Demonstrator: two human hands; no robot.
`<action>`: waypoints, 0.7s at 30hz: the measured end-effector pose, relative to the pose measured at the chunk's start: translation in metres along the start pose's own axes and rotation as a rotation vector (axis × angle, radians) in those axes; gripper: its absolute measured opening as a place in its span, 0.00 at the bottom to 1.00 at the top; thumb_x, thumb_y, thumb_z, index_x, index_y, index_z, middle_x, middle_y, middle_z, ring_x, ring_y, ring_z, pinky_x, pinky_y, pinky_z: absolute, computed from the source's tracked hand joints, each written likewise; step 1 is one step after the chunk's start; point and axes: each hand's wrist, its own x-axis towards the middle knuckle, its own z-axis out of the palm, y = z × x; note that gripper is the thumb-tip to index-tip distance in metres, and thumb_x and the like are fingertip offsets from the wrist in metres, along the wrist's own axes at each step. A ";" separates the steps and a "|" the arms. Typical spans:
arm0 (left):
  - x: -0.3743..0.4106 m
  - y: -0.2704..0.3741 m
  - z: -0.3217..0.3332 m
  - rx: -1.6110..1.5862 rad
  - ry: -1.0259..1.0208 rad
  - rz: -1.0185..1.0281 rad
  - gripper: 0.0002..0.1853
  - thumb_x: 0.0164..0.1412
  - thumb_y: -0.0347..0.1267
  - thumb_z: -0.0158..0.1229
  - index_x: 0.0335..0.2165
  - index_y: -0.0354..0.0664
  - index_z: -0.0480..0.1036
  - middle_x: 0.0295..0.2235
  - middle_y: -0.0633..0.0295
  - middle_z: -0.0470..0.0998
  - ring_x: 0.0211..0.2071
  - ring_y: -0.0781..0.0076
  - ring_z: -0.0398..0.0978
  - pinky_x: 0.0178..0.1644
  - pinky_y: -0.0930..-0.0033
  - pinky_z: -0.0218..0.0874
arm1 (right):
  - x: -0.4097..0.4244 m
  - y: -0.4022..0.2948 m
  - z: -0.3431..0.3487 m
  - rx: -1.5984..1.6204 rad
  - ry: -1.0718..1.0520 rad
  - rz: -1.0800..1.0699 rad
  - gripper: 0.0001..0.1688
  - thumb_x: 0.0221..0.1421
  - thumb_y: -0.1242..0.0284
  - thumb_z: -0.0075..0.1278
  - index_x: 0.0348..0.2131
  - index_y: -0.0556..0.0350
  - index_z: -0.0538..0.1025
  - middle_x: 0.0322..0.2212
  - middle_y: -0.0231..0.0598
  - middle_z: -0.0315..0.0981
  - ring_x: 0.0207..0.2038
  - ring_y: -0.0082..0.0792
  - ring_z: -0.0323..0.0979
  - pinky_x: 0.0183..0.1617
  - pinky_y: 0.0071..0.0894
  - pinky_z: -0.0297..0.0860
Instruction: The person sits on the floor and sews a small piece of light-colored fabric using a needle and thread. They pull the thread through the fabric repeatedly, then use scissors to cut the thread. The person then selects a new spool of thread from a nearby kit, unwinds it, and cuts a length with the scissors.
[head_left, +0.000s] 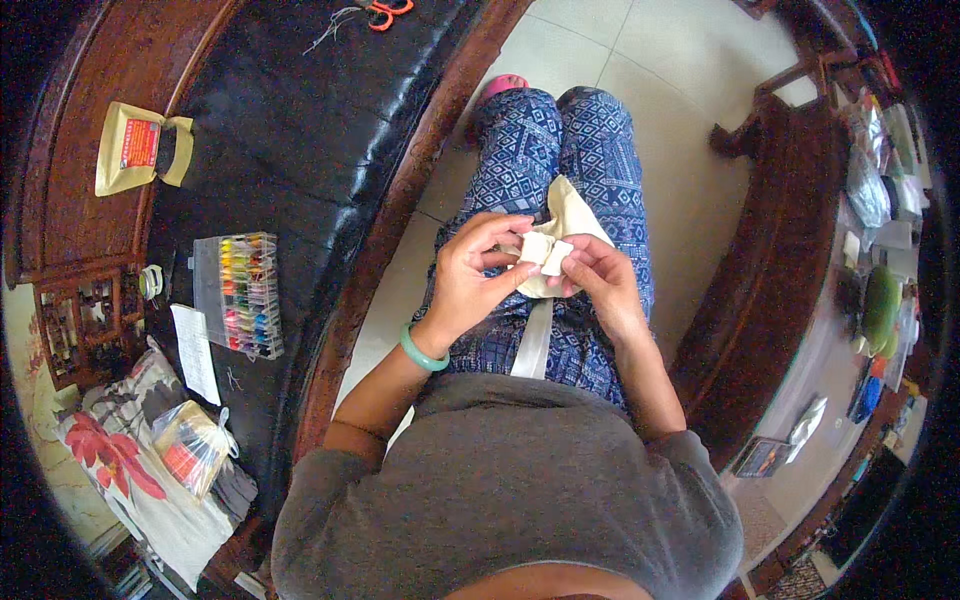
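Above my lap, both hands hold a piece of cream cloth (576, 206) that looks like cotton or canvas. My left hand (472, 259), with a pale green bangle (422, 349) at its wrist, pinches a folded white end (535, 247) between thumb and fingers. Close beside it, my right hand (604, 274) grips another small folded part (556, 259) by thumb and fingertips. The rest of the cloth drapes over my patterned blue trousers (517, 150). A flat white strap (533, 341) runs from beneath the cloth towards my waist. Whether the folded pieces are joined is hidden by my fingers.
On the black bench seat (315, 150) to the left lie orange-handled scissors (386, 13), a box of coloured threads (247, 296), a paper sheet (195, 352) and a gold packet (135, 148). A floral cushion (135, 450) bears a wrapped package (191, 448). A cluttered dark wooden table (780, 300) stands right.
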 end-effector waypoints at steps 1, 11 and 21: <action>-0.001 -0.001 0.000 -0.039 0.012 -0.010 0.25 0.45 0.15 0.62 0.45 0.34 0.69 0.45 0.58 0.71 0.41 0.75 0.73 0.42 0.74 0.71 | 0.000 0.001 -0.001 0.000 -0.019 -0.009 0.12 0.59 0.76 0.46 0.43 0.64 0.70 0.31 0.36 0.75 0.30 0.22 0.74 0.31 0.18 0.67; -0.002 0.005 -0.002 -0.321 0.061 -0.201 0.20 0.49 0.17 0.59 0.44 0.32 0.69 0.43 0.57 0.73 0.41 0.73 0.73 0.46 0.72 0.67 | 0.003 0.001 -0.003 0.035 0.003 -0.043 0.12 0.58 0.75 0.47 0.42 0.62 0.72 0.25 0.32 0.74 0.25 0.18 0.69 0.30 0.16 0.64; -0.003 0.004 -0.002 -0.250 0.016 -0.139 0.22 0.48 0.14 0.59 0.44 0.32 0.69 0.44 0.57 0.72 0.42 0.73 0.73 0.44 0.73 0.69 | 0.005 0.001 0.000 0.002 0.126 -0.071 0.14 0.58 0.76 0.47 0.44 0.59 0.70 0.24 0.28 0.73 0.26 0.15 0.67 0.31 0.15 0.62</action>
